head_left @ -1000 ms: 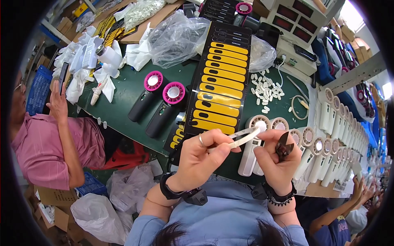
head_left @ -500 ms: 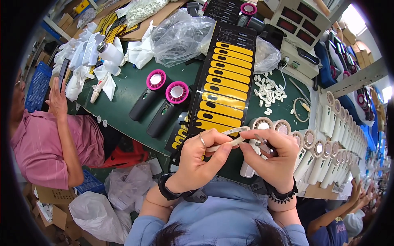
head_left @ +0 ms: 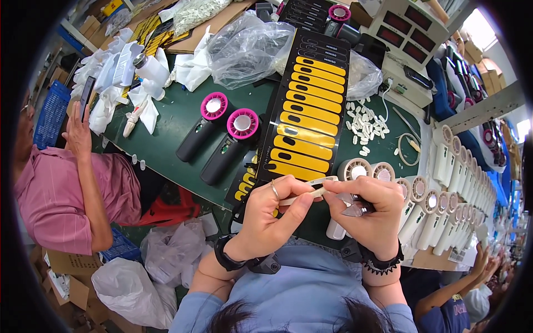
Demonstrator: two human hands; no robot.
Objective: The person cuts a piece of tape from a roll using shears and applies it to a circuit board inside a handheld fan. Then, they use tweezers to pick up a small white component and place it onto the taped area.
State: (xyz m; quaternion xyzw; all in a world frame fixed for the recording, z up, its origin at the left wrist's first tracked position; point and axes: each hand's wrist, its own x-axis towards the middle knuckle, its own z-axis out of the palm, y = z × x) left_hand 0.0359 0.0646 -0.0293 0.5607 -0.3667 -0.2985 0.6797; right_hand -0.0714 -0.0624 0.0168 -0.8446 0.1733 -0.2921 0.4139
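Strip of slim cream plastic (head_left: 317,193), near centre, held between both hands, unattached to any fan.
Left hand (head_left: 273,213): thumb and forefinger pinched on the strip's left end; right hand (head_left: 368,211): fingertips closed on its right end, a pointed metal tool (head_left: 354,210) gripped alongside. Progress, by judgement: this piece in hand, unfinished; two black handheld fans with pink rims (head_left: 223,161), left, and rows of white handheld fans (head_left: 427,226), right, stage unclear. Containers: clear plastic bag (head_left: 195,15), far left, many small pale parts; open brown cardboard box (head_left: 82,291), near left, white contents; white plastic bag (head_left: 130,291), near left, contents not discernible.
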